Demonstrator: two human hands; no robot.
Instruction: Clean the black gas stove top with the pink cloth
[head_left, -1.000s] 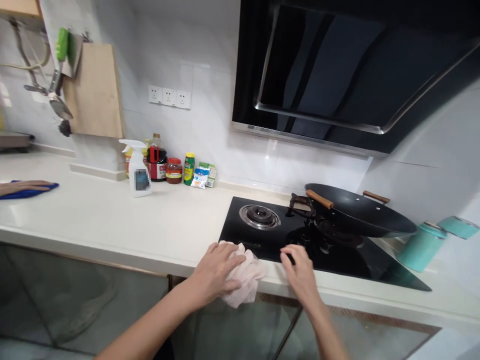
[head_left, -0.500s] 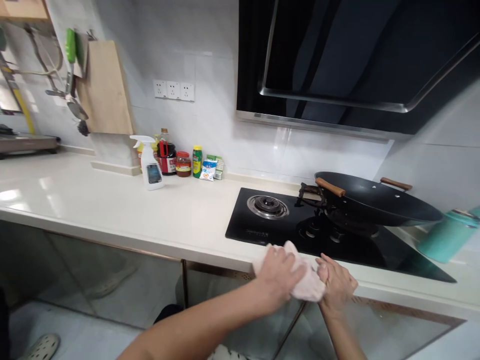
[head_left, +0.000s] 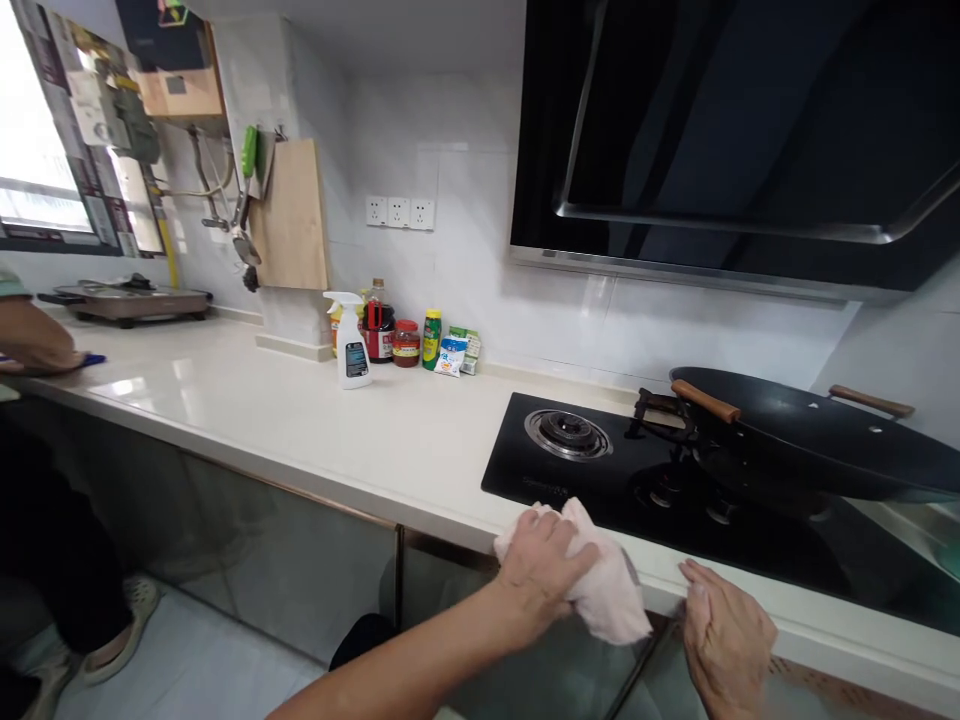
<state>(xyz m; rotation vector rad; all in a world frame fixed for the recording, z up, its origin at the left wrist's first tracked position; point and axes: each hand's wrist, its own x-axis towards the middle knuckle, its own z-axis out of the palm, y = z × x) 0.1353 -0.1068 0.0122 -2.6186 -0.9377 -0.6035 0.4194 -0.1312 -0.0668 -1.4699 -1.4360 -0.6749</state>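
Note:
A pale pink cloth (head_left: 611, 590) is bunched under my left hand (head_left: 541, 565), whose fingers curl over it on the front edge of the white countertop (head_left: 420, 450). One corner of the cloth droops over the edge towards the cabinet doors. To its right, apart from the cloth, my right hand (head_left: 727, 630) rests against the same edge with its fingers extended and nothing visible in them. Just behind both hands lies the black glass gas stove (head_left: 600, 490). A large black wok (head_left: 810, 430) with wooden handles sits on its right burner.
A white spray bottle (head_left: 352, 350) stands on the counter, before a sauce bottle (head_left: 379, 330), a red-lidded jar (head_left: 406, 345) and small packets (head_left: 452, 355). The dark range hood (head_left: 720, 130) overhangs the stove. At far left, another person's hand (head_left: 45, 340) is on a blue cloth (head_left: 94, 360).
My right hand has moved away from the cloth, rightwards along the counter edge. My left hand stays on the cloth. The view has turned left, bringing the other person's arm into sight.

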